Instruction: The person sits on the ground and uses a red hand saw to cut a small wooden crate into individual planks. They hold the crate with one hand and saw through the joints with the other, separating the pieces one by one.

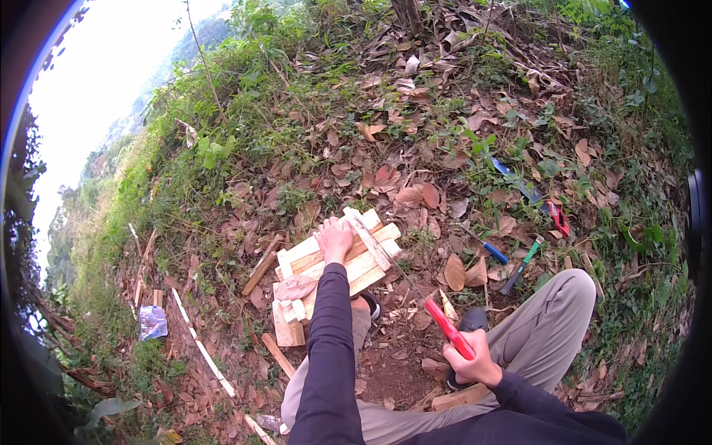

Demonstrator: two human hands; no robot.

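My left hand (335,239) presses down at the far end of a narrow wooden strip (372,245), its fingers curled over the wood. The strip lies slantwise across a small platform of pale planks (362,272), which rests on wooden blocks (288,326). In my right hand (475,361) is a saw, gripped by its red handle (449,328). Its thin blade is seen edge-on and reaches toward the near end of the strip; whether it touches cannot be made out. A dry brown leaf (296,286) lies on the planks beside my left forearm.
On the ground to the right lie a blue-handled tool (495,252), a hammer with a green and black handle (522,265) and another saw with a red handle (558,219). Long pale wood strips (200,343) and a plastic bag (153,322) lie left. My bent knees flank the platform.
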